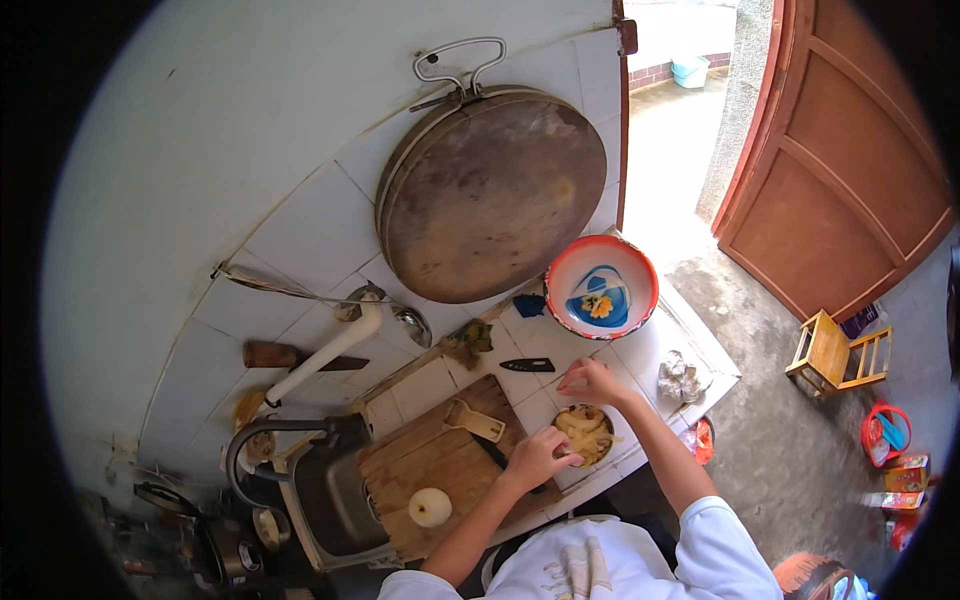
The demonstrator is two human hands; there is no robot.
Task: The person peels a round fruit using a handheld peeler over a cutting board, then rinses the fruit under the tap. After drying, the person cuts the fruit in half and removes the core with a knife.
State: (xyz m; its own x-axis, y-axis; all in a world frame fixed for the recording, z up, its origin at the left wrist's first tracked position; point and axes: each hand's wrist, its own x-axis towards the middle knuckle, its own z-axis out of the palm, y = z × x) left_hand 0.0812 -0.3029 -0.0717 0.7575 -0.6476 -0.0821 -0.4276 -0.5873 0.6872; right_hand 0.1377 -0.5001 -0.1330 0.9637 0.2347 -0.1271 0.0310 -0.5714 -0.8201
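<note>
A round bowl of pale fruit peelings [587,433] stands near the front edge of the tiled counter. My left hand [538,454] is at its left rim, fingertips over the peelings; whether they grip anything is hidden. Just beyond the bowl, my right hand [592,382] hovers with fingers loosely curved and apart, and no object shows in it. On the wooden cutting board [405,465] rests a peeled round fruit [430,508]. A pale peeler [476,420] lies at the board's upper part. Beside it, a dark knife [491,452] is partly covered by my left hand and forearm.
A black blade sheath [527,365] and an enamel basin [601,287] with a flower pattern sit farther back. A crumpled plastic bag [682,376] lies at the right. Left of the board is a steel sink [337,495] with a dark faucet [247,442].
</note>
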